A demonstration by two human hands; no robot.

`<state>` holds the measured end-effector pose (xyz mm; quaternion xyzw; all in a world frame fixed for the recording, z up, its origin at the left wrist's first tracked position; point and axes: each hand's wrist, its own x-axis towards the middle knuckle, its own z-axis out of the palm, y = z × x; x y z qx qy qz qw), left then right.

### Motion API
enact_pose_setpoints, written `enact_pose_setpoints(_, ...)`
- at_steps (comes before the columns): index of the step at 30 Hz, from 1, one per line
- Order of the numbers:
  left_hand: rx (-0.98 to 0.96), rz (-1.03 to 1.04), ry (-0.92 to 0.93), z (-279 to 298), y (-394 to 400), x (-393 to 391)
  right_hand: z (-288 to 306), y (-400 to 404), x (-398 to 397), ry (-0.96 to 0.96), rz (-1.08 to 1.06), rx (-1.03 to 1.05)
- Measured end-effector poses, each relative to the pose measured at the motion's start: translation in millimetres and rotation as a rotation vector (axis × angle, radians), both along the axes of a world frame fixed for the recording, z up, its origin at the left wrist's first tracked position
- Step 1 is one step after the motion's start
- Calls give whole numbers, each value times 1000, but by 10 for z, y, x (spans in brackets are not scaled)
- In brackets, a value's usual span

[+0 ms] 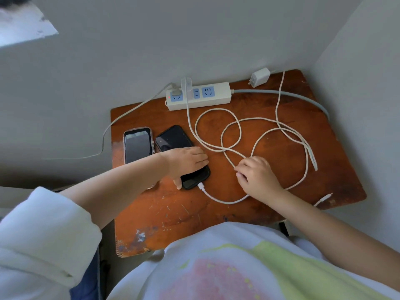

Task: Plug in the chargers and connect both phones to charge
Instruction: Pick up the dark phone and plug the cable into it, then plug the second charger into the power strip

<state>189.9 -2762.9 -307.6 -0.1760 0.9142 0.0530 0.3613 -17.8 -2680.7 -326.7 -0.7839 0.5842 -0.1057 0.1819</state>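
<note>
A black phone [173, 137] lies slanted on the worn wooden table [155, 215]; my left hand [186, 162] grips its lower half. A white cable connector [200, 186] sits in the phone's bottom port. That cable [225, 201] runs under my right hand [257, 176], whose fingers pinch a loop of it. It leads up to a charger [186, 85] plugged into the white power strip [218, 95]. A second phone [137, 145] in a clear case lies to the left with no cable attached. A second white charger [260, 77] lies unplugged at the back right, its cable end [324, 199] near the table's right front edge.
Loops of white cable [279, 124] spread over the table's right half. The strip's grey cord [285, 94] curves off the right edge. Another plug [176, 92] fills the strip's left socket, its cord trailing left. Walls close in behind and on the right.
</note>
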Motion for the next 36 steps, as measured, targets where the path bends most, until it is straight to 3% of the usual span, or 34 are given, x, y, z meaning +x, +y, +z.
enact_pose_setpoints(7, 31, 26, -19, 85, -147, 251, -8, 58, -9, -157, 82, 1)
enact_pose_setpoints(16, -53, 198, 111, 72, 118, 316, 30, -136, -153, -192, -59, 73)
enact_pose_setpoints(20, -11, 389, 425, 121, 304, 149, 120, -344, -268, -176, -85, 73)
enact_pose_setpoints(24, -148, 441, 756, 111, 326, -163, 216, -650, -429, -121, -72, 63)
enact_pose_setpoints(31, -194, 962, 558, -222, 4, -768, 89, -961, -491, 175, -30, 9)
enact_pose_setpoints(36, -199, 1092, 455, -465, -111, -813, 119, -1299, -497, 241, -46, -63)
